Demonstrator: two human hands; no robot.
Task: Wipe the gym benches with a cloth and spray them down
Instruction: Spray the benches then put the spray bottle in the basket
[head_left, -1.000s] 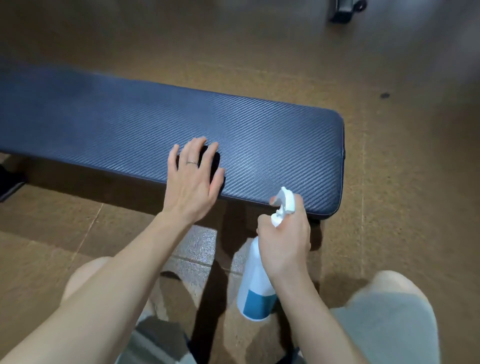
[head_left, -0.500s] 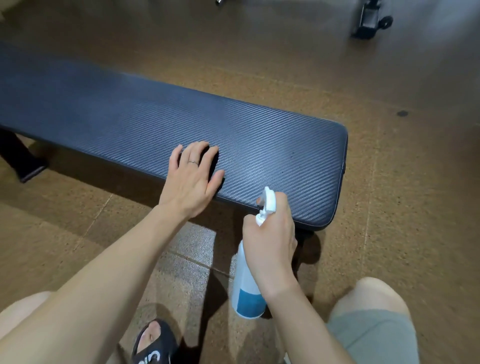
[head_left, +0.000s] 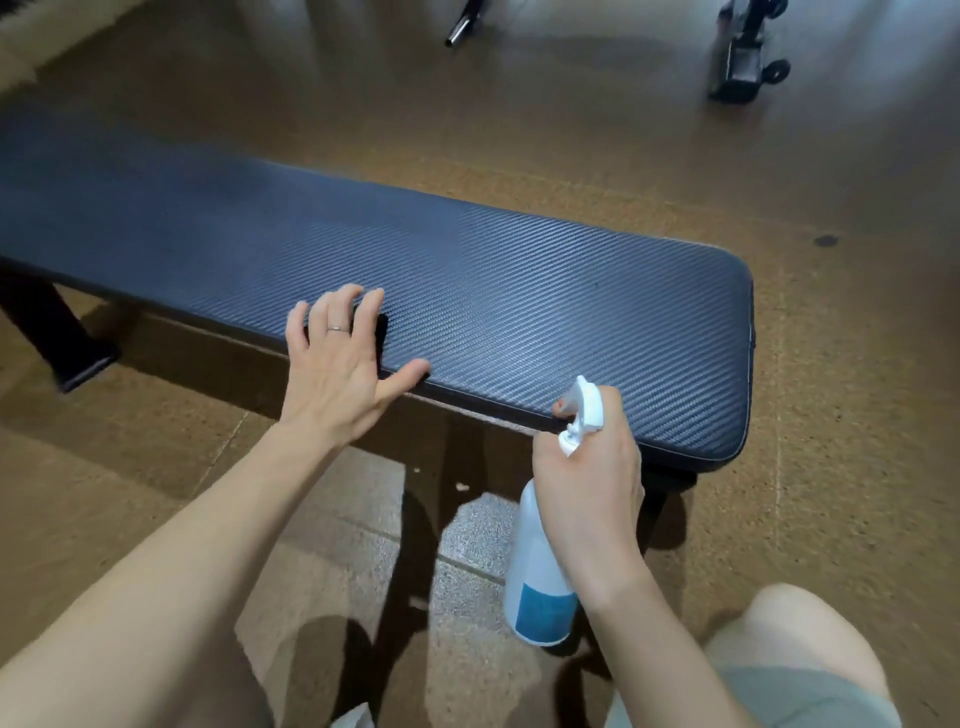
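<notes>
Head view. Speckled tan gym floor (head_left: 571, 145), worn and mottled; dark wheeled equipment base (head_left: 743, 62) far beyond the counter, chrome tube end (head_left: 460, 34) likewise.

Counter (head_left: 519, 306): padded, dark blue, woven-pattern cover, running across the view; black leg (head_left: 57, 332) under its far-left stretch.

Left hand (head_left: 337, 374): grip released, fingers spread and flat on the counter's near edge, thumb along the rim; ring on one finger. Dark patch under the fingers, possibly a cloth; cannot tell.

Right hand (head_left: 589, 478): grip grasping the spray bottle (head_left: 540, 587) at its neck, just in front of the counter's near edge, toward its right end. White nozzle pointing up and over the padding, one finger at the trigger. Bottle white, blue label low down.

Bare knee (head_left: 789, 623) and grey shorts below the bottle.

Risks, judged:
- Spray landing on the left hand, from the nozzle angled leftward.
- Mist missing the padding and wetting the floor, from the bottle held low beside the edge.
- Uneven coverage toward the counter's left end, from spraying only near the right.
</notes>
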